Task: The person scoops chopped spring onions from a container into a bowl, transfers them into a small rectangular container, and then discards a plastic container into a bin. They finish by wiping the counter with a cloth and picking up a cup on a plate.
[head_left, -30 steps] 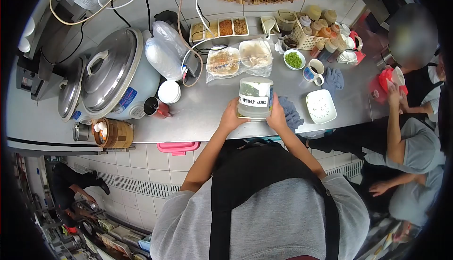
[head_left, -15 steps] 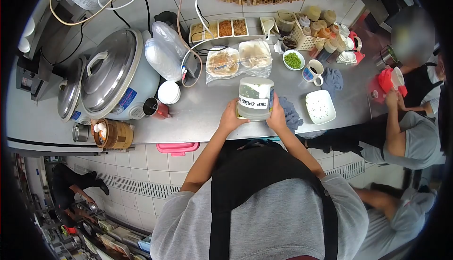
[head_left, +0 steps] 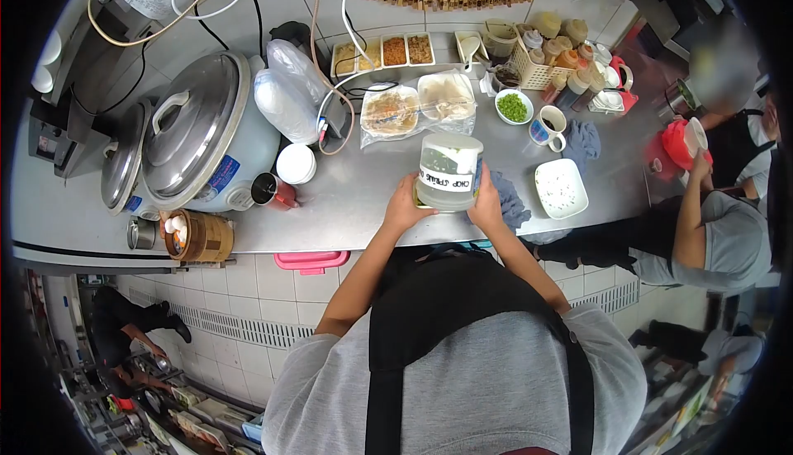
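Clear plastic tub (head_left: 448, 157), one: fingers of my left hand (head_left: 405, 203) and right hand (head_left: 486, 202) are clamping opposite sides, likely balancing it, leaving its label (head_left: 444, 181) showing. Location: over the steel counter (head_left: 347, 207), beside a blue-grey cloth (head_left: 510, 202); whether it is touching metal, I cannot tell.

A white-tiled wall (head_left: 467, 19) rose behind the far edge of the steel bench (head_left: 351, 199); beyond its near edge lay a pale tiled floor (head_left: 277, 287) with a slotted drain (head_left: 239, 323), and light glinted off the steel
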{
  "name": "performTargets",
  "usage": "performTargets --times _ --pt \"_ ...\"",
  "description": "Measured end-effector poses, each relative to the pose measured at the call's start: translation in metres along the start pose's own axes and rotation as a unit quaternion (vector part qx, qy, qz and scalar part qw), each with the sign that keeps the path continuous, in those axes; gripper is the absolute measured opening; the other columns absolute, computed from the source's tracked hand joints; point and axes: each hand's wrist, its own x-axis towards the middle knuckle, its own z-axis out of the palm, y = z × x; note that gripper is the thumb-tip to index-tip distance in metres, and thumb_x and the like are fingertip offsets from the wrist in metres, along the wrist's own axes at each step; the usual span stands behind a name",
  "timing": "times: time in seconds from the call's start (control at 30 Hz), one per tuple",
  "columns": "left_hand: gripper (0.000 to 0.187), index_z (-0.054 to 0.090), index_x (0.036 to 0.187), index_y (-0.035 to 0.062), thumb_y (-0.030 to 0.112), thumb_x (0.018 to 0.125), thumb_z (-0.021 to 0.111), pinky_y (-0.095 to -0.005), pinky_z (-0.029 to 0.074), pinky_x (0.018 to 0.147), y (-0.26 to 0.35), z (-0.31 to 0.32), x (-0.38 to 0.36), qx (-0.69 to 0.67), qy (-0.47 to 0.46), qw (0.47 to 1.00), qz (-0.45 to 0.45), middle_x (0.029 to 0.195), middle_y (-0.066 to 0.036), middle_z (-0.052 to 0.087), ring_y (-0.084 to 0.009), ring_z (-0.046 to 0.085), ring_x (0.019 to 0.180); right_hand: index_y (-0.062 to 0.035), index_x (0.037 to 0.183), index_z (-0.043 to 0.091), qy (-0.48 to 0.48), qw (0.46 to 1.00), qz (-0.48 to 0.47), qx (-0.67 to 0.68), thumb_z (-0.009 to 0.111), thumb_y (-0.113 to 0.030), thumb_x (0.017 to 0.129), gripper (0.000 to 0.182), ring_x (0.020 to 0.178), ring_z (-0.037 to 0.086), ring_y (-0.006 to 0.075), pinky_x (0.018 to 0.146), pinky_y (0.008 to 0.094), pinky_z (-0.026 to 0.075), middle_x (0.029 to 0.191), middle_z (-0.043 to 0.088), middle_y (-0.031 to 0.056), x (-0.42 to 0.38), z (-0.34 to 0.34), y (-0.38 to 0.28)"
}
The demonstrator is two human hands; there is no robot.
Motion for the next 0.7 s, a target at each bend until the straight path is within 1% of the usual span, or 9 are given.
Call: performTargets --times 0.03,0.1,0.2,0.3,0.4,0.43,0.5,0.6,0.7 --pt "0.089 0.038 0.121 -0.0002 0.021 0.048 0.084 -0.0392 0.042 0.090 0.000 0.000 0.000 -0.002 -0.002 1.000 -0.003 0.116 -0.021 0.050 -0.0357 0.049 0.108 0.0054 0.132 0.023 0.000 1.000 0.000 0.001 0.060 -0.014 0.074 0.071 0.101 0.052 0.0441 0.085 0.0442 0.043 0.113 0.049 0.0322 0.000 0.000 -0.001" --pt "0.089 0.038 0.121 -0.0002 0.021 0.048 0.084 -0.0391 0.042 0.090 0.001 0.001 -0.001 -0.004 -0.003 1.000 -0.004 0.115 -0.021 0.050 -0.0356 0.049 0.108 -0.0025 0.136 0.020 -0.054 0.997 0.055 -0.018 0.059 -0.008 0.071 0.076 0.098 0.053 0.0436 0.083 0.0454 0.044 0.115 0.050 0.0296 0.002 -0.002 -0.002" --pt "0.089 0.038 0.121 -0.0001 0.020 0.048 0.084 -0.0391 0.043 0.090 0.002 0.000 0.001 -0.024 -0.009 1.000 0.006 0.115 -0.021 0.050 -0.0355 0.049 0.108 -0.0029 0.136 0.020 -0.021 1.000 0.016 -0.004 0.060 -0.008 0.070 0.076 0.098 0.053 0.0438 0.082 0.0458 0.044 0.114 0.050 0.0298 -0.001 -0.003 -0.001" --pt "0.089 0.038 0.121 0.0002 0.020 0.047 0.084 -0.0390 0.043 0.089 -0.002 0.003 0.002 -0.011 -0.002 1.000 0.017 0.115 -0.020 0.050 -0.0352 0.049 0.107 -0.0035 0.135 0.021 -0.027 0.999 0.023 -0.024 0.059 -0.008 0.070 0.076 0.095 0.055 0.0441 0.081 0.0465 0.044 0.111 0.052 0.0299 0.000 0.001 0.000" --pt "0.089 0.038 0.121 0.0007 0.020 0.047 0.084 -0.0391 0.043 0.089 -0.003 0.005 0.004 -0.010 -0.012 1.000 0.003 0.115 -0.020 0.050 -0.0351 0.049 0.107 -0.0039 0.135 0.021 -0.020 0.999 0.037 -0.029 0.059 -0.007 0.070 0.076 0.091 0.056 0.0445 0.079 0.0469 0.045 0.108 0.053 0.0297 -0.002 0.002 0.000" --pt "0.089 0.038 0.121 0.0008 0.020 0.047 0.084 -0.0391 0.043 0.089 -0.004 0.007 0.004 -0.014 -0.002 1.000 0.009 0.115 -0.020 0.050 -0.0349 0.049 0.107 -0.0039 0.135 0.021 -0.020 0.999 0.038 -0.029 0.059 -0.007 0.070 0.076 0.091 0.056 0.0445 0.079 0.0469 0.045 0.108 0.053 0.0297 -0.003 0.001 -0.002" --pt "0.089 0.038 0.121 0.0009 0.021 0.047 0.084 -0.0391 0.043 0.089 -0.005 0.007 0.005 -0.016 0.007 1.000 0.018 0.115 -0.019 0.050 -0.0347 0.049 0.108 0.0056 0.131 0.025 -0.027 0.998 0.059 -0.008 0.058 -0.011 0.073 0.069 0.098 0.054 0.0441 0.082 0.0452 0.044 0.110 0.051 0.0318 -0.002 -0.003 -0.007" --pt "0.089 0.039 0.121 0.0011 0.020 0.048 0.084 -0.0391 0.043 0.089 -0.003 0.010 0.006 -0.005 0.004 1.000 0.018 0.116 -0.019 0.050 -0.0345 0.049 0.108 0.0050 0.131 0.025 -0.042 0.997 0.067 -0.023 0.058 -0.011 0.073 0.068 0.094 0.055 0.0444 0.080 0.0456 0.044 0.106 0.053 0.0319 0.001 -0.002 -0.004" --pt "0.087 0.040 0.121 0.0013 0.021 0.048 0.084 -0.0393 0.043 0.088 -0.005 0.014 0.008 -0.023 0.010 0.999 0.040 0.116 -0.019 0.051 -0.0343 0.048 0.109 0.0044 0.131 0.025 -0.007 0.999 0.044 0.007 0.058 -0.011 0.073 0.068 0.092 0.055 0.0447 0.080 0.0460 0.044 0.104 0.054 0.0319 -0.002 -0.009 -0.013"
